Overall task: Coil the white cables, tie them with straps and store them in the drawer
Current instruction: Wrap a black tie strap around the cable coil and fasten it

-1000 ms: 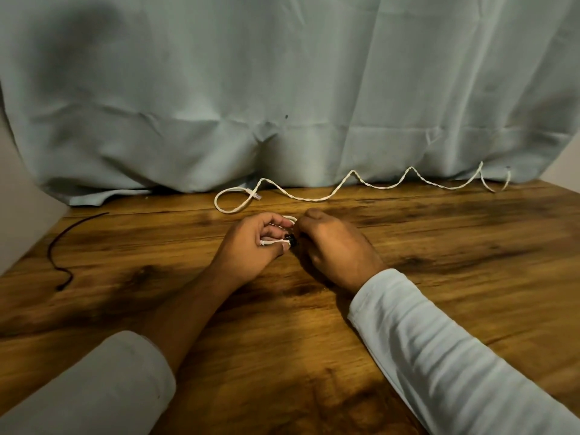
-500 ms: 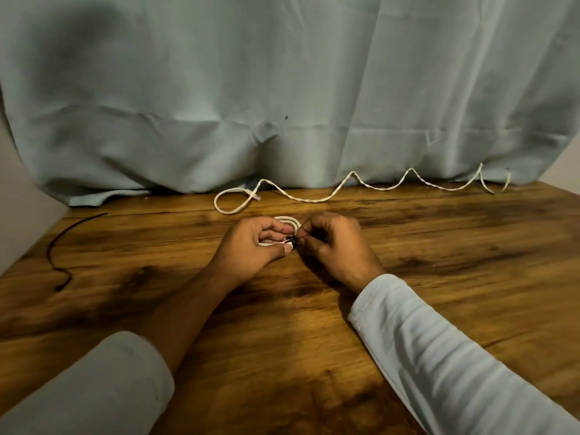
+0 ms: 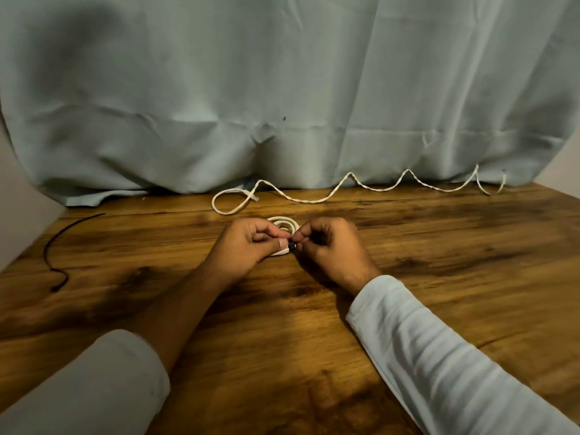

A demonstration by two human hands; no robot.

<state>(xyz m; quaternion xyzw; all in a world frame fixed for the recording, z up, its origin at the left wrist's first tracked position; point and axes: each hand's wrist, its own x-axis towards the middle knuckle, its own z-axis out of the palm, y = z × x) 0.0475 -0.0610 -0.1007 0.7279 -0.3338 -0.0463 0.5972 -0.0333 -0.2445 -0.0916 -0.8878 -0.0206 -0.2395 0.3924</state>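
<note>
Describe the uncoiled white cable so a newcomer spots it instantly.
Start at the pale blue-grey cloth hanging behind the wooden table. Along its foot lies the loose white cable, strung out in zigzag waves with a loop at its left end. The other white cable is a small coil nearer the viewer; the cord at left is black.

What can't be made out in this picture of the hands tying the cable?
Head view, the only one:
The coil: mostly hidden by the left hand and right hand; its loops can't be counted.
The strap: tiny, pinched between the hands; whether it is fastened can't be told.
The long cable: its right end is too small to identify.
The drawer: not in view.
</note>
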